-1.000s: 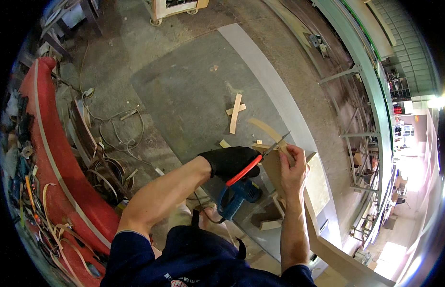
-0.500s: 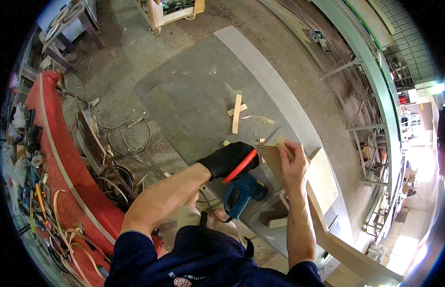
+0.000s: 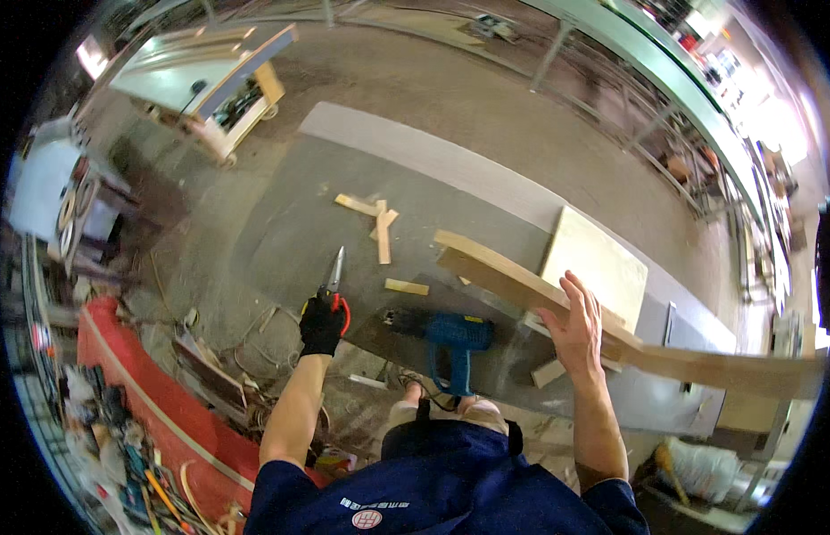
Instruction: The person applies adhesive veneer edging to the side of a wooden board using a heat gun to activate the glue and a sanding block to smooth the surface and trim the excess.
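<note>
My left hand, in a black glove, is closed round the red-handled scissors, whose blades point away from me over the left edge of the table. My bare right hand is open, its fingers stretched out at a long, angled wooden piece. Whether the palm touches the wood, I cannot tell. A blue heat gun lies on the table between my hands, near the front edge. Beyond it lie a short pale strip and crossed thin strips.
The grey table has a pale square board on its right part. A red padded bench with piled tools stands at the lower left. A wheeled cart stands at the far left, and a long green-topped frame runs behind.
My left hand has moved left, away from the wooden piece, with the scissors now pointing ahead. The right hand's fingers have spread from their hold on the wood's end. The view has turned.
</note>
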`<control>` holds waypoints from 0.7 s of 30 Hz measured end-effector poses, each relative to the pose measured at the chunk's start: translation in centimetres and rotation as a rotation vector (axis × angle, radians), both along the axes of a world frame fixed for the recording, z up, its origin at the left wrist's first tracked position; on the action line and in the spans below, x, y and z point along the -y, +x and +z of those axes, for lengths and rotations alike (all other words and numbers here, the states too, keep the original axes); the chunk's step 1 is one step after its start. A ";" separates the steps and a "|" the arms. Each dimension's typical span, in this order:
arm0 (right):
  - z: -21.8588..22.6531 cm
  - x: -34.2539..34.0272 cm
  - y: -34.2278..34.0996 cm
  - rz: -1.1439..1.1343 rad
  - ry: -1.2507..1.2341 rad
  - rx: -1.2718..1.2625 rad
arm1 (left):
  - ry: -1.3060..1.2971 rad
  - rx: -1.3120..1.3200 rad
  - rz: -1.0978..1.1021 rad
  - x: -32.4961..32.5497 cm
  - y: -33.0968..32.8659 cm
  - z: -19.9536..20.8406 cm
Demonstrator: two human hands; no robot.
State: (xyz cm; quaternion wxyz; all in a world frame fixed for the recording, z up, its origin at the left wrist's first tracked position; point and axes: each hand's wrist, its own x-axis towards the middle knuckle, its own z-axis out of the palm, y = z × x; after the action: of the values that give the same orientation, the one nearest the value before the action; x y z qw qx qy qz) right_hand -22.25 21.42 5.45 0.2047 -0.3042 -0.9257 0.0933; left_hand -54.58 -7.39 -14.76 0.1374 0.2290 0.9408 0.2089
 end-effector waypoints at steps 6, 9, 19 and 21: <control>-0.9 0.8 10.6 -0.141 0.139 -0.072 | 0.038 -0.386 -0.263 -1.9 -1.3 -0.6; -2.2 3.5 15.6 -0.226 -0.109 -0.131 | 0.238 -0.207 -0.356 -4.6 2.6 6.6; -15.4 9.1 30.6 -0.663 -0.827 -0.296 | -0.169 0.021 -0.359 -7.5 27.4 4.8; -15.5 8.6 31.6 -0.598 -0.865 -0.280 | -0.183 -0.214 -0.273 -7.3 29.6 0.8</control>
State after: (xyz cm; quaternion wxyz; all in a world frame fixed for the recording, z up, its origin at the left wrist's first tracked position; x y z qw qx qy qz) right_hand 9.36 12.82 -10.07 0.1998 -0.5955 -0.6396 0.4432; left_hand -24.99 -0.14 -13.97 0.0838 0.3622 0.9252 0.0764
